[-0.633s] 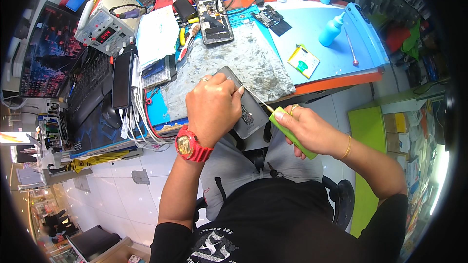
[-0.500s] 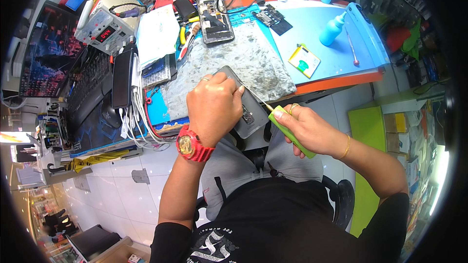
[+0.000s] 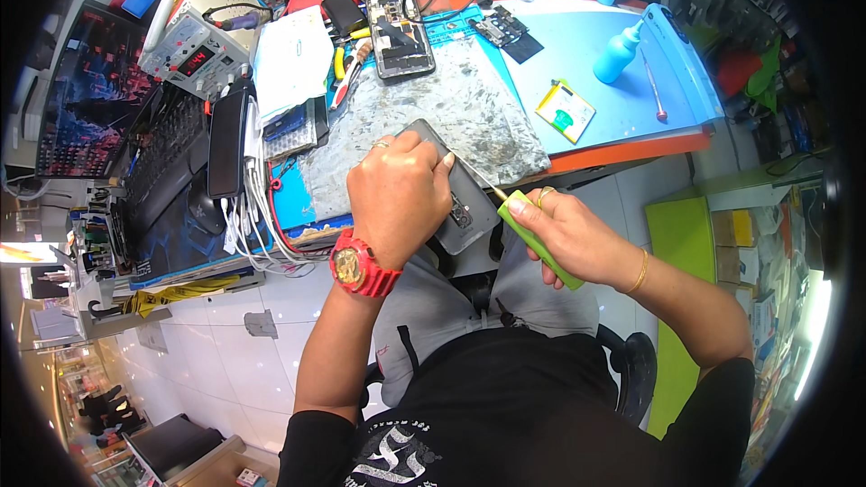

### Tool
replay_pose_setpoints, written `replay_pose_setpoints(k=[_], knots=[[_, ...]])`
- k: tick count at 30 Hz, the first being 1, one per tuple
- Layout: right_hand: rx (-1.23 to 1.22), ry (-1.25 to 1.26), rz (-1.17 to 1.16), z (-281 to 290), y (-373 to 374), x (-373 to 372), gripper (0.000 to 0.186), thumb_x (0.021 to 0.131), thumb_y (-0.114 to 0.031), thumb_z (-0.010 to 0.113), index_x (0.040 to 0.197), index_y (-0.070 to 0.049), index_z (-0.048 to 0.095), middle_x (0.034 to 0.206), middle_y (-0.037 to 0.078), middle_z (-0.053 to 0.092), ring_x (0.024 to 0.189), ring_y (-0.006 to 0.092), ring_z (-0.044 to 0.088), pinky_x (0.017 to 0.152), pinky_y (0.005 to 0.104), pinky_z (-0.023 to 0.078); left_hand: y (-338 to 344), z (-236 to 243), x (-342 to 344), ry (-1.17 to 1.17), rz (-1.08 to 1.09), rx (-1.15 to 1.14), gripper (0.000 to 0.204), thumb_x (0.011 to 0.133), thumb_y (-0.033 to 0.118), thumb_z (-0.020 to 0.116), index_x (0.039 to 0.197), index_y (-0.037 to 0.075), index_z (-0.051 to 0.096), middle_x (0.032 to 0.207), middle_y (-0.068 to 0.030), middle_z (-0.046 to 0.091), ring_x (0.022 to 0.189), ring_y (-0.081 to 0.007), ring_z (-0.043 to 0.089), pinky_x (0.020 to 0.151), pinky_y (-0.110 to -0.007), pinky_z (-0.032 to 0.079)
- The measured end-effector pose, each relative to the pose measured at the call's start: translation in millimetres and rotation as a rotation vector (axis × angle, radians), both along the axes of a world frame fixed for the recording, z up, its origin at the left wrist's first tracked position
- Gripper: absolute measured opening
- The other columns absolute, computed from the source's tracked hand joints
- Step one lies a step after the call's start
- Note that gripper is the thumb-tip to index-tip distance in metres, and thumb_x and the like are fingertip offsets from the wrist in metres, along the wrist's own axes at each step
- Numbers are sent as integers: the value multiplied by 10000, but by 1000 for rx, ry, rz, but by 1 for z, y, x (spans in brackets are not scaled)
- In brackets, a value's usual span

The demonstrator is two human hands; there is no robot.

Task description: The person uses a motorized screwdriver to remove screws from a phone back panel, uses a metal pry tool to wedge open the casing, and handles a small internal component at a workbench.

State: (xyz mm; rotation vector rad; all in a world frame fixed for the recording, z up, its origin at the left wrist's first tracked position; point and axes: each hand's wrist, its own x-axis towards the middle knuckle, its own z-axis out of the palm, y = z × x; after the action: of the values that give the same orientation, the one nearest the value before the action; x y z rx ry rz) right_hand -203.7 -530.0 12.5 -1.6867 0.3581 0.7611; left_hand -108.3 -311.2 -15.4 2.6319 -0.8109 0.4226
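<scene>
My left hand (image 3: pixel 397 189) is closed around the upper part of a dark grey phone (image 3: pixel 467 215), its thumb on the phone's right edge. The phone lies tilted over the front edge of the bench, with its camera area towards the lower end. In my right hand (image 3: pixel 573 234) is a green-handled tool (image 3: pixel 539 239) with a thin metal shaft. That shaft runs up and left along the phone's right edge, close to my left thumb. Whether its tip is inside the seam I cannot tell.
A worn grey mat (image 3: pixel 478 95) covers the bench beyond the phone. An opened phone (image 3: pixel 400 36) lies at its far side. To the right are a yellow-edged battery (image 3: pixel 566 112), a blue bottle (image 3: pixel 617 56) and a thin screwdriver (image 3: pixel 653 90). White cables (image 3: pixel 259 207) hang at the left.
Very little differs. Both hands keep their hold, and the tool's shaft stays along the phone's edge with only a slight shift.
</scene>
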Motion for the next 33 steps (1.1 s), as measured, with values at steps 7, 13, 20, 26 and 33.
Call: replay_pose_setpoints(k=[7,13,20,26,33], knots=[[5,-42,-14,-1,1,0,607,1108,-540,519,1219,54,577,786,53,585,543,133,643,437,300,517,1,-2,1,-15,-5,-48,235,856,205,825,712,56,713,763,-117,677,721,-347,683,627,-466,527],[21,45,52,1,-6,4,581,1103,-545,520,1160,31,579,794,56,586,542,144,650,434,312,531,5,-5,2,-47,-35,-77,209,853,199,831,732,70,719,757,-100,675,716,-332,679,624,-453,525],[-13,70,62,8,0,9,506,1128,-533,466,1125,-33,541,808,51,590,541,129,639,475,299,554,4,-7,2,-58,-40,-39,204,850,191,812,732,76,692,791,-85,659,795,-322,718,617,-447,574],[-12,46,54,6,1,9,518,1126,-540,467,1127,-28,547,808,50,592,543,126,639,474,297,554,3,-6,1,-54,-20,-41,213,850,194,816,726,72,695,779,-91,663,773,-325,710,622,-451,566],[-16,34,47,5,1,8,526,1131,-531,462,1185,-15,549,814,49,593,545,123,637,472,294,551,0,-6,1,-57,0,-59,239,861,210,821,717,62,702,756,-106,669,717,-338,687,630,-462,536]])
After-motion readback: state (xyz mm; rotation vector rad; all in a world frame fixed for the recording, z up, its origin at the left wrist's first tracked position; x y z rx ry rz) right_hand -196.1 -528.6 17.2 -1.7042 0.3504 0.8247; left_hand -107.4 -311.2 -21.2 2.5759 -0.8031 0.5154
